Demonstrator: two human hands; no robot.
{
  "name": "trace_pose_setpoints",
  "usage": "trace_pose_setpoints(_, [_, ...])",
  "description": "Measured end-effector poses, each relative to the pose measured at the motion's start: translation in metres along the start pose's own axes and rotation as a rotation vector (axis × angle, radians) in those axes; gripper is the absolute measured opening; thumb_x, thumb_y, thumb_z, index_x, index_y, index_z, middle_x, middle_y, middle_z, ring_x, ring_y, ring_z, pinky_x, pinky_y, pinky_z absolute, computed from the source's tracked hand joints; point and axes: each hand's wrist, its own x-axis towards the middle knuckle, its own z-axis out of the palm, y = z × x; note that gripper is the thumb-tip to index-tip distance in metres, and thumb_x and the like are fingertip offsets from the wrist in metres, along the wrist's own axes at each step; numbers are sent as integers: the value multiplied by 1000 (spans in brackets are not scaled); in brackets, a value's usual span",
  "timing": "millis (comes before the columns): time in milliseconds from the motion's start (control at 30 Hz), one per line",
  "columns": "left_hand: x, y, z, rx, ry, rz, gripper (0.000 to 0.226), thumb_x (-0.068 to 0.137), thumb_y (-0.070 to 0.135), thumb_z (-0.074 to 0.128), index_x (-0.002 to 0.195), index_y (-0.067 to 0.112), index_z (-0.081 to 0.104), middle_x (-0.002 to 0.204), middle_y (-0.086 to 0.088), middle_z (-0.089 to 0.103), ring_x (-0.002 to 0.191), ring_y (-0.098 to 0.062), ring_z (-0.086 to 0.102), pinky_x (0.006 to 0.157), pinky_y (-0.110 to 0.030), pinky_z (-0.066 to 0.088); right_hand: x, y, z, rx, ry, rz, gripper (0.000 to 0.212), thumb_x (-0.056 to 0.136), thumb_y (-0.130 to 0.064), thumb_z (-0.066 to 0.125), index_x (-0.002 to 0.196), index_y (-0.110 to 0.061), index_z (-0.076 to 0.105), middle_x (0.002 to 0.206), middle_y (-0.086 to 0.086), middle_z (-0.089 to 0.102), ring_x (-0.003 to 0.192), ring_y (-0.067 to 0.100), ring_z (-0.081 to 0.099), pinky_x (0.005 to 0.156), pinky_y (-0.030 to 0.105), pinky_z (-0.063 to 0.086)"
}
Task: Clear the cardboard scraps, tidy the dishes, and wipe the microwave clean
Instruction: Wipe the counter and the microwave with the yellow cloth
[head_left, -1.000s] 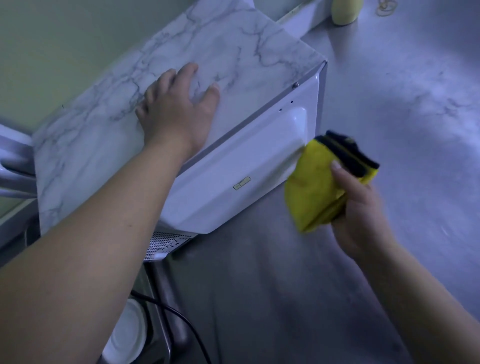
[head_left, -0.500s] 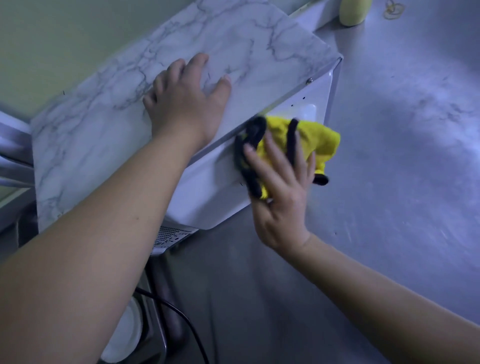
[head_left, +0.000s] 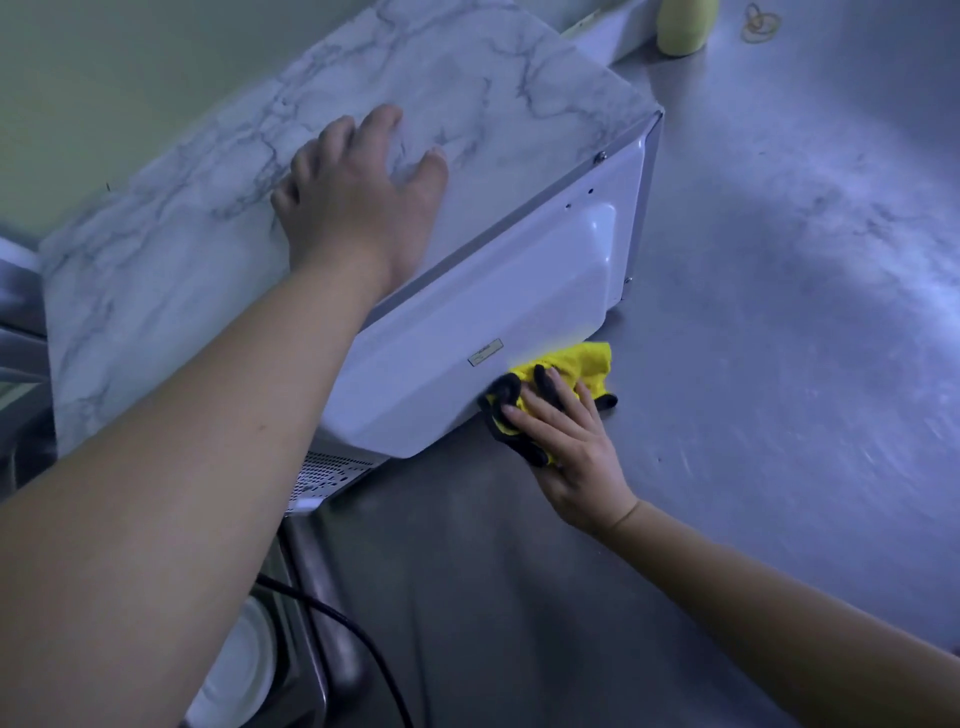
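Observation:
The white microwave (head_left: 483, 332) stands on a steel counter, its top covered in a marble pattern, its white panel facing me. My left hand (head_left: 358, 208) lies flat on the marble top, fingers spread, holding nothing. My right hand (head_left: 566, 441) presses a yellow cloth with black edging (head_left: 571, 366) against the lower edge of the white panel, just right of a small label. The fingers lie over the cloth.
The steel counter (head_left: 753, 364) stretches right and toward me. A yellow bottle (head_left: 683, 26) and rubber bands (head_left: 761, 23) sit at the far edge. A black power cord (head_left: 363, 649) and a white plate (head_left: 244, 670) lie low at the left, by a sink rim.
My right hand has carried the cloth from beside the microwave onto the white panel, then down to its lower edge. The left hand has stayed flat on the top.

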Motion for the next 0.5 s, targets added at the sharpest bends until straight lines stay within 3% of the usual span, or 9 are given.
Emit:
trace_pose_setpoints(67, [-1,0,0,6,6,5,57,90,64,35,144,45,38,152,10,36,143,-20,26,115,-41,14,-10,6,3,25,-160,136,60,82,8,71,135,-17,63,144,0,56,148,24,30,116,67,19])
trace_pose_setpoints(133, [0,1,0,4,3,8,57,90,64,35,144,45,38,152,11,36,143,-19,26,115,-40,14,-5,4,5,34,-311,207,50,91,-2,65,137,-21,61,142,-5,58,149,18,29,120,61,8])
trace_pose_setpoints(233, [0,2,-1,-2,-1,2,58,89,64,35,144,45,38,153,10,35,143,-20,26,115,-40,13,13,-11,4,118,-368,325,51,94,-4,58,140,-27,58,144,-15,54,149,10,26,124,43,-5])
trace_pose_setpoints(300, [0,1,-2,-1,-3,-4,58,89,64,35,144,45,38,154,10,35,144,-20,26,116,-41,13,15,-25,-6,231,-362,409,50,97,-7,57,136,-38,57,133,-34,54,137,-5,34,123,36,7])
trace_pose_setpoints(367, [0,0,-2,-2,0,-3,58,89,65,35,144,45,38,153,10,35,144,-20,25,116,-41,13,5,-34,-23,413,-335,503,46,98,-15,59,126,-52,59,111,-38,61,112,-8,50,106,25,35])
trace_pose_setpoints(433, [0,1,-2,-2,3,1,58,89,64,36,144,45,38,153,10,36,143,-20,26,116,-41,13,-12,-40,-43,657,-234,611,36,97,-21,61,119,-49,67,103,-15,68,94,-1,59,85,17,46])
trace_pose_setpoints(500, [0,2,-1,-1,0,7,59,89,65,36,144,44,38,153,10,36,143,-20,26,116,-41,13,-23,-37,-60,836,-1,786,25,92,-23,67,113,-34,74,102,3,72,94,10,65,84,28,55])
